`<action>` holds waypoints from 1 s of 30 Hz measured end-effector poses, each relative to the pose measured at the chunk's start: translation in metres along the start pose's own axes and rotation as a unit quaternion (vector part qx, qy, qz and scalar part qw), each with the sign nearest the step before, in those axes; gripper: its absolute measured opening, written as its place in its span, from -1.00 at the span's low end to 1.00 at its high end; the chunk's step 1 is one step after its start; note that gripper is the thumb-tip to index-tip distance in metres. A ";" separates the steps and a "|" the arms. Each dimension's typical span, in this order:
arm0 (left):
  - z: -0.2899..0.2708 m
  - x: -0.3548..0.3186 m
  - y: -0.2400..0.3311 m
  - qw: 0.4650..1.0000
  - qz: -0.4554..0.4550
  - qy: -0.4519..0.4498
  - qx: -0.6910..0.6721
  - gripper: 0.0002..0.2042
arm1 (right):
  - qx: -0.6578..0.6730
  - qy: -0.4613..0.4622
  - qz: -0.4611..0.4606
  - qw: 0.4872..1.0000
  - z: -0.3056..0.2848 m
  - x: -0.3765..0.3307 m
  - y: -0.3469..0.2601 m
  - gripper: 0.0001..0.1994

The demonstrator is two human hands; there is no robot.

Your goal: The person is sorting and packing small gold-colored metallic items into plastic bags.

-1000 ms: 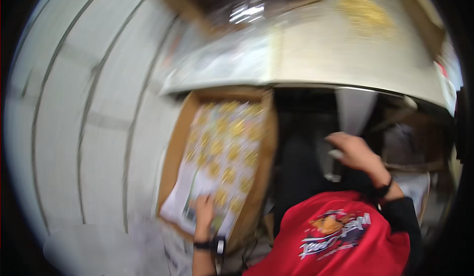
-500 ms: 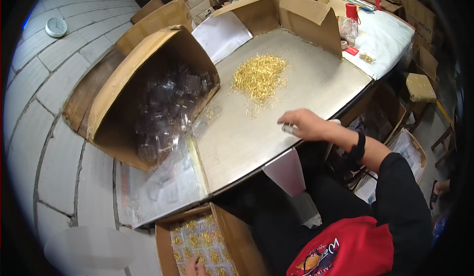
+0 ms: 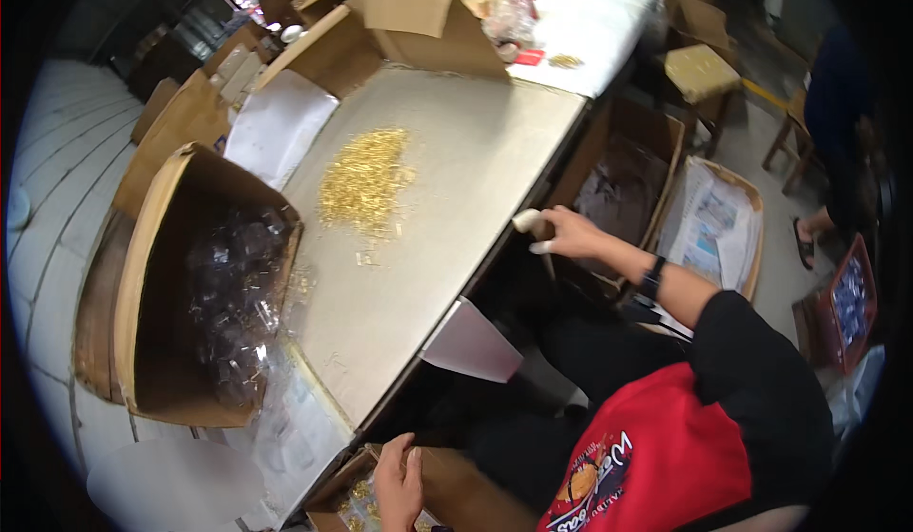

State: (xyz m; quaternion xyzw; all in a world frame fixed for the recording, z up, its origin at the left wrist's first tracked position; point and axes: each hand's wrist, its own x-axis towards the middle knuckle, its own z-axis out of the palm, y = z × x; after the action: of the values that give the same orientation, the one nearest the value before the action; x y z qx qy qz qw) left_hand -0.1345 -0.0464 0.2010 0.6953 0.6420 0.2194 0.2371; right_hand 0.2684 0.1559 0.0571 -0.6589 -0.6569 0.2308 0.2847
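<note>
My right hand [image 3: 571, 233] hovers at the front edge of the metal-topped table [image 3: 428, 209], thumb and forefinger apart, with white covers on the fingertips and nothing visible between them. Low in the picture, my left hand [image 3: 397, 483] is stretched out over the rim of a cardboard box [image 3: 466, 483]. Clear packets of gold pieces [image 3: 359, 508] lie inside that box, partly hidden by the hand. A loose pile of small gold metal pins [image 3: 366, 180] spreads across the tabletop. At the left, a tipped cardboard carton [image 3: 152, 275] holds many clear plastic cases [image 3: 238, 294].
Cardboard flaps [image 3: 433, 38] wall the table's far side. A white-covered surface [image 3: 590, 19] beyond carries a tape roll and a red-capped item. Boxes [image 3: 723, 228] and a stool [image 3: 702, 74] stand at the right, where another person [image 3: 837, 142] is partly visible.
The view has swung right, so the table appears farther left. My right hand has drawn back from over the tabletop to its edge. My left hand has risen from the packets to the box rim.
</note>
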 end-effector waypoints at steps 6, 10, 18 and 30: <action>0.033 -0.025 0.020 0.992 -0.012 -0.119 -0.041 -0.73 | 0.040 -0.101 0.097 0.989 0.073 -0.036 0.031 -0.52; 0.026 -0.063 0.024 0.982 -0.078 -0.156 -0.071 -0.73 | 0.140 -0.031 0.013 0.990 0.057 -0.108 0.096 -0.79; 0.020 -0.073 0.014 0.929 -0.241 -0.129 -0.250 -0.67 | 0.333 0.003 0.173 0.927 -0.063 -0.236 0.144 -0.78; 0.112 0.057 0.107 0.900 -0.158 -0.333 -0.232 -0.59 | 0.106 0.016 0.218 0.970 -0.157 -0.375 0.161 -0.76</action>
State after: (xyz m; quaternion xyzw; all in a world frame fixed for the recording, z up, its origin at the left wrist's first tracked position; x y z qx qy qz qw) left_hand 0.0229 -0.0014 0.1781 0.5426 0.5578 0.0771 0.6233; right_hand 0.4812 -0.2252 0.0365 -0.7561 -0.4645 0.3448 0.3060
